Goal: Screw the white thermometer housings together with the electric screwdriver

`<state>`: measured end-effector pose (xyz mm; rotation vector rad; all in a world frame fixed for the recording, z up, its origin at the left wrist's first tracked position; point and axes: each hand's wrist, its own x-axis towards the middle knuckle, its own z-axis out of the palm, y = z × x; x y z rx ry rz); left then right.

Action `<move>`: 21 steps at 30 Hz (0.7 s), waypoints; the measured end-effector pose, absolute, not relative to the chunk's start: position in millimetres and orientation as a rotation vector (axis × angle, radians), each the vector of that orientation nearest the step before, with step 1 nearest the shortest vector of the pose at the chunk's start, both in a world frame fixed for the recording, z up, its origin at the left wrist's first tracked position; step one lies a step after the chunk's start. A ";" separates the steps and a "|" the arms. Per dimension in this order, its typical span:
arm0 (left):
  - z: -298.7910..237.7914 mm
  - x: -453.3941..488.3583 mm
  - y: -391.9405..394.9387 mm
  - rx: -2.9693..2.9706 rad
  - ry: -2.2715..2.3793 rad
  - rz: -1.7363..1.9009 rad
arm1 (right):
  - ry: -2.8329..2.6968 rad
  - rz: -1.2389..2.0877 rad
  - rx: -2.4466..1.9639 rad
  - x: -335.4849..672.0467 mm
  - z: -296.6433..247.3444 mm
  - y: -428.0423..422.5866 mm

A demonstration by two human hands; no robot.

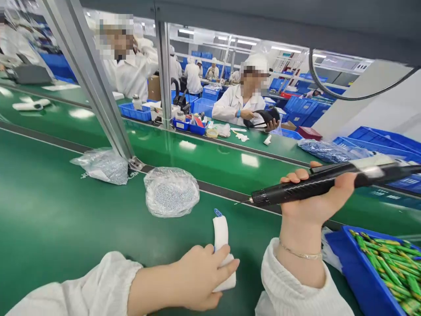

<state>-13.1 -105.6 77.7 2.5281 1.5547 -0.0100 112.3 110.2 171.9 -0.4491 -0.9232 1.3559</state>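
Observation:
My right hand [315, 197] is wrapped round a black electric screwdriver [296, 186], raised above the bench with its thin bit pointing left. Below and to the left, my left hand [204, 276] grips a white curved plastic housing [221, 230] against the green bench top. A small blue piece [217, 212] sticks out of the housing's far end. My fingers cover the middle of the housing. The screwdriver's bit is apart from the housing. Beyond my left hand lies a clear plastic bag of tiny metal screws [173, 193].
Another bag of small parts [105, 166] lies by the metal post [88, 79]. A blue bin [362, 263] of green batteries stands at the right. A green conveyor belt [210, 153] runs across behind the bench. Opposite, a co-worker [243, 103] holds a black object.

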 end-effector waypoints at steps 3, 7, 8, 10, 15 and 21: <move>82.3 -13.1 -100.5 2.521 1.513 0.063 | -1.108 1.330 -0.425 98.3 179.8 82.4; 85.5 -15.3 -99.4 2.519 1.490 0.140 | -1.385 1.318 -0.314 75.2 172.4 54.9; 85.7 -14.7 -100.1 2.519 1.488 0.161 | -1.432 1.312 -0.289 70.4 170.5 50.2; 85.7 -12.6 -101.5 2.518 1.496 0.210 | -1.494 1.312 -0.257 63.3 168.6 43.5; 86.0 -8.1 -100.9 2.502 1.514 0.292 | -1.525 1.361 -0.275 56.5 169.6 37.9; 86.5 -7.6 -99.9 2.494 1.482 0.304 | -1.582 1.391 -0.256 55.6 164.0 36.4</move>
